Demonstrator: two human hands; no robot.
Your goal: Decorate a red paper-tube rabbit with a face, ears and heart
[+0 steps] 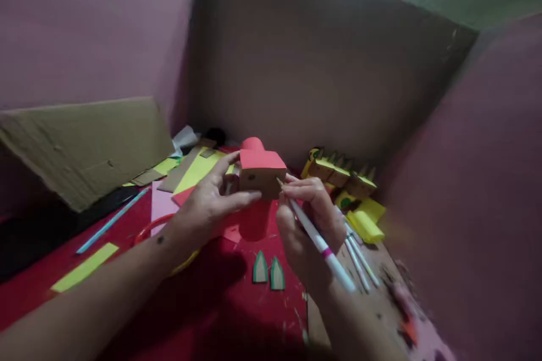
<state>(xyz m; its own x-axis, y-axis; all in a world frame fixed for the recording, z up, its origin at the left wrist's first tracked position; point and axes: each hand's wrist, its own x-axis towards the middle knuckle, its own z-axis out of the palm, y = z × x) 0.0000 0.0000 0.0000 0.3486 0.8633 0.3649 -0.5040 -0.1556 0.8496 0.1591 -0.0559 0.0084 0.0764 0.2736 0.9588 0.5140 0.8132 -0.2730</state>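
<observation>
My left hand [212, 197] grips a small cardboard box [262, 179] with a red paper top, thumb on its front face and fingers behind. A dark round spot marks the left of that brown face. In my right hand [313, 208] is a white felt-tip pen [315, 236] with a magenta band, its tip at the right side of the front face. A red paper cylinder [253, 144] shows behind the box. Below, two pointed cardboard pieces [259, 268] edged in green lie on the red surface [237, 316].
Several white pens [358, 259] and a yellow paper roll [366, 227] lie at right. Yellow-topped boxes with pointed pieces [339, 172] stand behind them. At left are a blue stick [112, 221], a yellow strip [84, 268], paper sheets and a big cardboard panel [93, 146].
</observation>
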